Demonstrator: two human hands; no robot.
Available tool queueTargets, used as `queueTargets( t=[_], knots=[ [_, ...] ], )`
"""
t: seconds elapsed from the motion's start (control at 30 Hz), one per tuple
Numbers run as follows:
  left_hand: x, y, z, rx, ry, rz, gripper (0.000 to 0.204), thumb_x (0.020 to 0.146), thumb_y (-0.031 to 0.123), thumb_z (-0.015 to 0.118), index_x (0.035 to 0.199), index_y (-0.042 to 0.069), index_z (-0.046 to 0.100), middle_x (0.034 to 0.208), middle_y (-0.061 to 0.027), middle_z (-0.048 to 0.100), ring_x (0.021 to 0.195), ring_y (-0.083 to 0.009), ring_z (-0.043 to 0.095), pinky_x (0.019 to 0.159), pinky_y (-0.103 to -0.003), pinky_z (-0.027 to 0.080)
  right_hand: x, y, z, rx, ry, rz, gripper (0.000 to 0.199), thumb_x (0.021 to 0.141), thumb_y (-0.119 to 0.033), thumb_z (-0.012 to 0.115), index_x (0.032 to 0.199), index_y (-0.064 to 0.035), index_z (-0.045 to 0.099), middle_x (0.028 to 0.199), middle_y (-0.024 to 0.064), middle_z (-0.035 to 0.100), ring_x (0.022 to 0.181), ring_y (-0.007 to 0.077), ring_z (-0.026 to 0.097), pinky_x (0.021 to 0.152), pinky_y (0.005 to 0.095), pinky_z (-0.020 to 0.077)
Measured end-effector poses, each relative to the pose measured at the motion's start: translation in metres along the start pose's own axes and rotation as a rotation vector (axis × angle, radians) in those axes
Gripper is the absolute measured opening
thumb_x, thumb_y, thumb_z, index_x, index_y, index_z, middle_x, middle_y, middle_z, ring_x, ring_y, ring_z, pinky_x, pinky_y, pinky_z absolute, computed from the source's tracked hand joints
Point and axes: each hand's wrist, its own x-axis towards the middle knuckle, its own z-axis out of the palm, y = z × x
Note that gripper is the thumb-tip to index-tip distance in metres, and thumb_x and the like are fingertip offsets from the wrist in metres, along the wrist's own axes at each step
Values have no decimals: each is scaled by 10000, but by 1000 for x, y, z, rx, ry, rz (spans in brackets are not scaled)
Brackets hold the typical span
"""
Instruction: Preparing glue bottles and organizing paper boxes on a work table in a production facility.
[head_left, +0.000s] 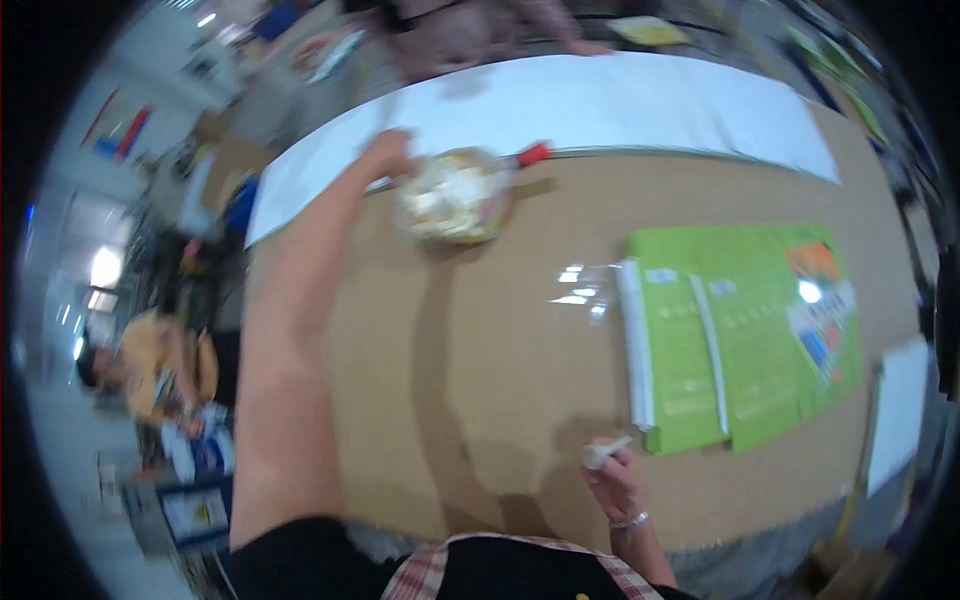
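Observation:
My left hand reaches to the far left of the brown table, its fingers closed at the edge of a round clear tub. The tub's contents look whitish and yellowish; motion blur smears them. A red-ended piece sticks out at the tub's right side; whether it is attached cannot be told. Close to my body, my right hand is closed on a small white object with a short, pale, stick-like end. What it is exactly is too blurred to tell. Just beyond that hand, on the right, lie green printed sheets.
Long white sheets run along the far edge of the brown tabletop. Glossy clear tape lies left of the green sheets. Across the table is a person; another person is at the left. A white panel stands at the right edge.

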Motion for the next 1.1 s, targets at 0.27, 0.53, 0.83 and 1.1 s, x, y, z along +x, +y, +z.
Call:
queueTargets(
  t=[0.27, 0.53, 0.83, 1.1],
  knots=[
    [-12, -51, 34, -283, -19, -151, 802, 455, 94, 751, 1201, -18, 479, 1193, -210, 520, 1085, -320, 523, 938, -348, 431, 33, 26, -22, -146, -93, 30, 344, 803, -100, 640, 1125, -12, 558, 936, 8, 580, 751, 71, 521, 663, 212, 427],
    [-28, 6, 8, -565, -101, -192, 536, 489, 8, 698, 991, 21, 512, 916, -161, 578, 805, -294, 609, 620, -467, 555, 56, -32, -63, -197, -110, -133, 298, 803, -108, 643, 1081, -22, 579, 909, 15, 588, 752, 81, 535, 656, 210, 436],
    [-4, -7, 14, -240, -6, -79, 741, 562, 178, 762, 1230, 56, 465, 1197, -182, 518, 1128, -325, 478, 943, -393, 400, 77, -88, -101, -330, 82, -377, 317, 750, -101, 650, 1030, 24, 572, 875, 71, 605, 739, 130, 559, 633, 259, 454],
    [-53, -5, -11, -369, -130, -292, 694, 603, 169, 686, 1258, 92, 468, 988, -142, 629, 614, -219, 645, 556, -311, 537, 94, -69, -111, -137, -113, -445, 318, 786, -66, 630, 1072, 37, 538, 945, 95, 571, 799, 168, 527, 682, 287, 433]
  ],
)
